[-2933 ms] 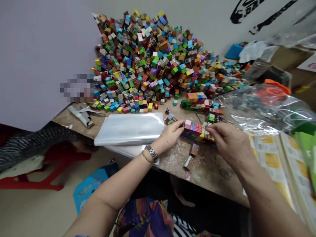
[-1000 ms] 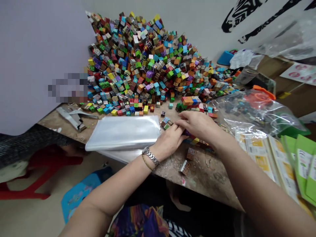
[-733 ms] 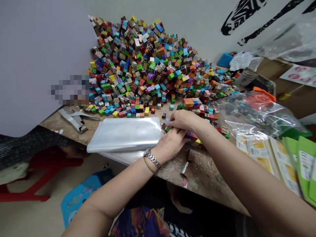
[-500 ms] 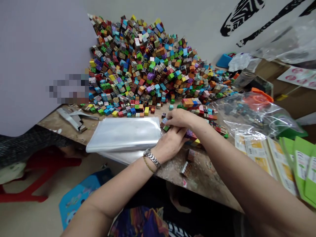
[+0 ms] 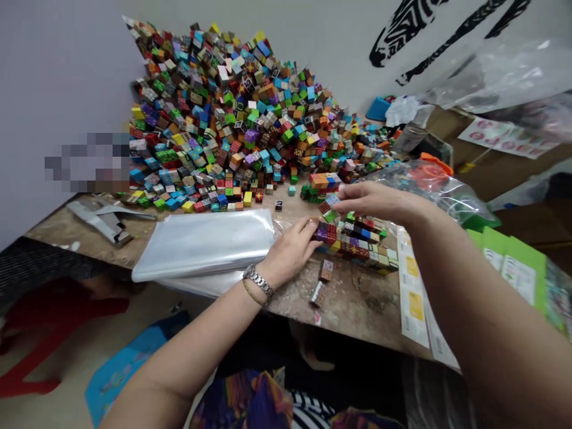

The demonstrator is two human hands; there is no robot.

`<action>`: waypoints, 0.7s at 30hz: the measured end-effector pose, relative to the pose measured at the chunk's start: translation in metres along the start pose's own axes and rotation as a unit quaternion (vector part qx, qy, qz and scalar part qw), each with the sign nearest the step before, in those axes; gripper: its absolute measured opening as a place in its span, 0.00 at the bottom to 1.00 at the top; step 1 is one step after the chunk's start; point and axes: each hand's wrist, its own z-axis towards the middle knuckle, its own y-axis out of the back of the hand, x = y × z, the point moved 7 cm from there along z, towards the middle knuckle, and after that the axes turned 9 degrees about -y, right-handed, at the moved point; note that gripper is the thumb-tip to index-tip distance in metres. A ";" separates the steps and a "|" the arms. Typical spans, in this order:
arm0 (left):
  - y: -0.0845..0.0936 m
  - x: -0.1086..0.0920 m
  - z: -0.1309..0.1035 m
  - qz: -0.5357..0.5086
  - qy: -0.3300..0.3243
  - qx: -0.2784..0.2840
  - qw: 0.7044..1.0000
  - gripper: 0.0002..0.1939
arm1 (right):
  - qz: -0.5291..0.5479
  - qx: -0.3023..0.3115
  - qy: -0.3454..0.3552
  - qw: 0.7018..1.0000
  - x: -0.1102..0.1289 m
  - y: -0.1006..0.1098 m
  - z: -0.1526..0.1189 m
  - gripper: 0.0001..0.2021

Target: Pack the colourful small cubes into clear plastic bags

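My left hand (image 5: 290,251), with a metal watch on its wrist, is at the left end of the near row of printed cubes (image 5: 375,257). Its fingers and thumb close around the end beside the purple and dark red cubes (image 5: 326,232). My right hand (image 5: 379,199) reaches in from the right. Its fingertips pinch a few small cubes (image 5: 328,207), brown, green and light blue, above the rows; the thumb is mostly hidden. An orange and blue row of cubes (image 5: 325,180) lies just behind them. Two brown cubes (image 5: 326,270) lie in front.
A big heap of coloured cubes (image 5: 232,113) fills the back of the table. Clear plastic bags (image 5: 205,244) lie stacked at left, near a grey metal tool (image 5: 100,220). Label sheets (image 5: 413,298), green cards (image 5: 513,262) and a filled clear bag (image 5: 411,179) are at right.
My right hand has moved right, away from my left hand, with a few cubes at its fingertips. The purple and dark red cubes beside my left hand are uncovered. The view has shifted right.
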 end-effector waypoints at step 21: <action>-0.004 0.004 0.002 0.051 0.001 -0.005 0.999 0.20 | -0.103 -0.099 -0.043 0.989 -0.063 -0.023 -0.027 0.15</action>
